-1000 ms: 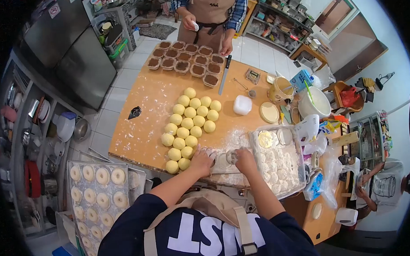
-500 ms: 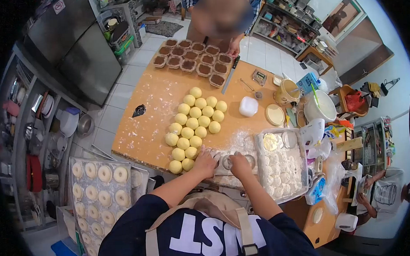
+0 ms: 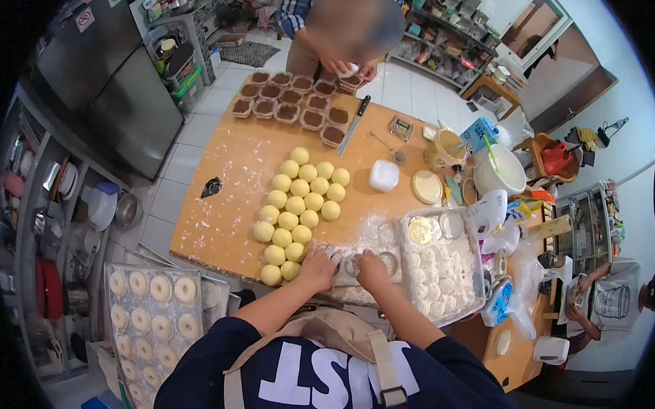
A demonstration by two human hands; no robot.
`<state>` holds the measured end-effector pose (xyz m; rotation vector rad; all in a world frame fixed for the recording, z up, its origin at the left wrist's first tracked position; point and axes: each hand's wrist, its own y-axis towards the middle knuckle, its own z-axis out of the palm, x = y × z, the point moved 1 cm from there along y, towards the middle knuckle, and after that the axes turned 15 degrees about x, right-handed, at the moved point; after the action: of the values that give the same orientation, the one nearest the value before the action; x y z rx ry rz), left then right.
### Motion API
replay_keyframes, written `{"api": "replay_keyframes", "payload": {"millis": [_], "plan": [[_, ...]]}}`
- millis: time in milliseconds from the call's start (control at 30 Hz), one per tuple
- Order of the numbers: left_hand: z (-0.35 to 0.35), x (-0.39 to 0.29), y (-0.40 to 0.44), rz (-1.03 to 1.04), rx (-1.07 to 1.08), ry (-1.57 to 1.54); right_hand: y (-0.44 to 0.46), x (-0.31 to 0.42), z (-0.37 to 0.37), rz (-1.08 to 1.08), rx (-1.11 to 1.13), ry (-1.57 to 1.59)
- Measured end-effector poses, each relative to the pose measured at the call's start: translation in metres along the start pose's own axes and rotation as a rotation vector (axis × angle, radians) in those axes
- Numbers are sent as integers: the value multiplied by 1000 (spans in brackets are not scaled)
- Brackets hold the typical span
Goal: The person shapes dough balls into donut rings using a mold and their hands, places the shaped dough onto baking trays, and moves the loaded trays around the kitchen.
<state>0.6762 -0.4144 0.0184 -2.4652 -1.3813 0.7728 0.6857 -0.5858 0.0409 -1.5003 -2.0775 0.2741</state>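
At the table's near edge, my left hand [image 3: 319, 267] lies with its fingers together beside a floured board [image 3: 342, 275], next to the yellow dough balls [image 3: 295, 205]. My right hand [image 3: 371, 269] is closed over the same board; what its fingers grip is too small to make out. A round shape [image 3: 389, 263] lies just right of it on the floured surface. Close on the right stands a clear tub [image 3: 480, 289] with rows of floured pieces and two round lids or discs inside.
Across the table [image 3: 221, 154], a person [image 3: 307, 36] handles one of several brown-topped cups [image 3: 289, 98]. A knife [image 3: 354, 126], a white container [image 3: 383, 175] and a white bowl [image 3: 501, 171] lie beyond my hands. Trays of dough rings [image 3: 161, 288] stand lower left.
My right hand has shifted left along the board, closer to my left hand. The person opposite has bent forward and now holds a cup at the table's far edge.
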Motion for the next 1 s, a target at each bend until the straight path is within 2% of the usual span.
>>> {"api": "replay_keyframes", "payload": {"millis": [67,167,267,300,400,433,567,667,767,867,1000], "plan": [[1,0,1,-6,32,8,5,-9,5,-15,15,-22],[-1,2,0,-10,28,27,-9,-2,-30,10,-138,178],[3,1,1,-23,91,49,-24,-2,-73,60,-226,238],[2,1,3,-32,122,58,-15,-24,-60,-9,-280,218],[-3,-1,-1,-30,86,37,-15,-22,-50,3,-228,97],[-4,-1,-1,-36,95,29,-17,-18,-42,-82,-265,74],[-5,-3,-2,-37,99,23,-13,-6,-14,-10,-64,-1],[0,-1,0,-25,63,21,-5,-16,6,-45,-128,39],[-4,-1,0,-24,78,16,2,-18,10,-5,19,-36],[-7,-2,-1,-22,86,18,-1,-4,1,-12,-44,4],[-4,-2,-1,-26,90,30,-8,7,-7,15,-16,12]]}}
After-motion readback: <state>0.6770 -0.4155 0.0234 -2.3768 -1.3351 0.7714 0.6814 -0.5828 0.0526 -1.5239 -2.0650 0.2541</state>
